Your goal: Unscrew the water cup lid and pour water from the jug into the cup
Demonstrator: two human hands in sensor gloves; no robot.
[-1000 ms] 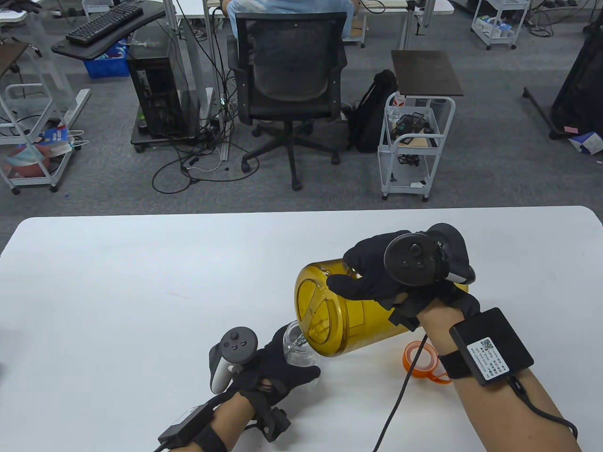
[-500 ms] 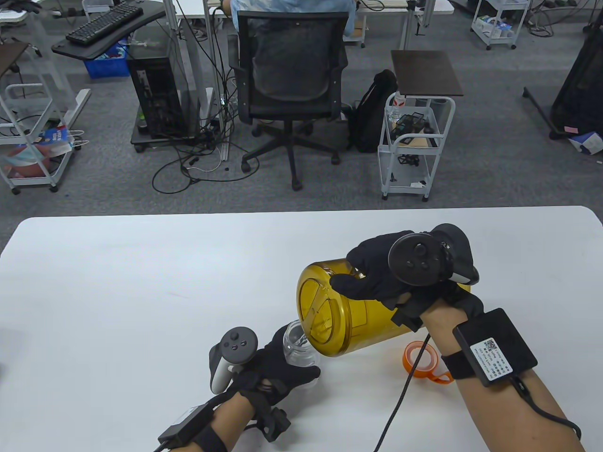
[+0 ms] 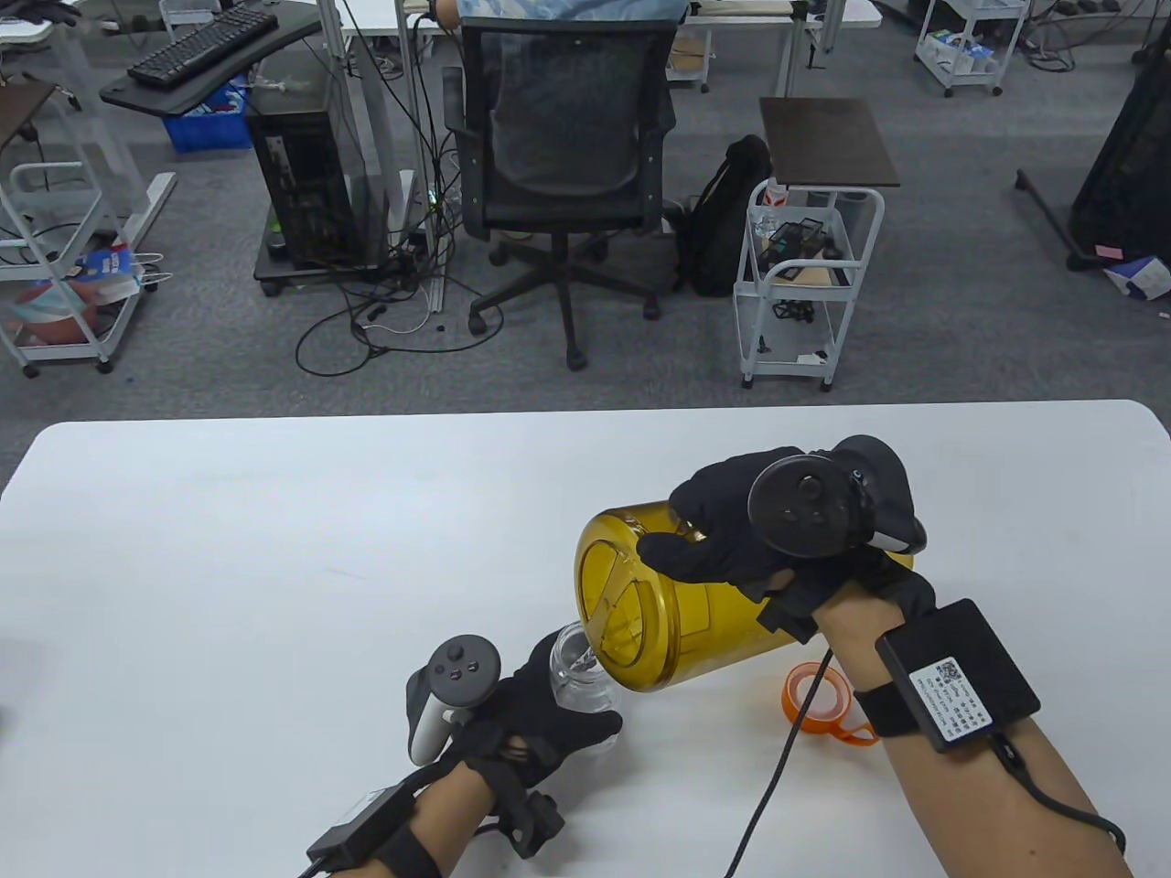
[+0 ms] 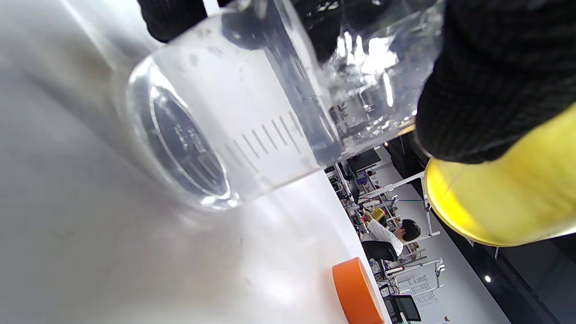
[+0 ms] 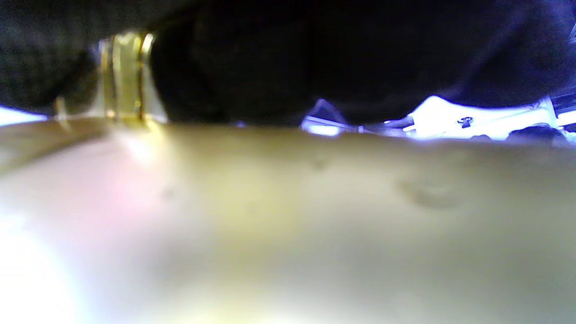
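pouring is under way: your right hand [image 3: 732,540] grips the amber jug [image 3: 668,604], fingers curled around its handle side, and holds it tipped almost onto its side above the white table [image 3: 229,549]. the jug's lidded mouth faces left and down, its lower edge right over the rim of the clear cup [image 3: 578,677]. in the left wrist view you can see water churning inside the cup near its top, with the jug's yellow edge [image 4: 495,202] close beside it.

your left hand [image 3: 531,722] wraps the cup — fingers round its far side, thumb along the near side — and holds it standing on the table. printed measuring lines on the cup wall [image 4: 265,139] show in the left wrist view, and the cup's base is in contact with the tabletop.

the orange cup lid [image 3: 823,704] lies on the table to the right of the cup, under your right forearm, well off the cup; a black cable from your wrist crosses over it. the left wrist view shows the same lid [image 4: 357,292] resting on the table, apart from the cup.

the right wrist view is nearly all blurred amber jug wall [image 5: 288,225] with dark glove above it — no finer detail can be told there.
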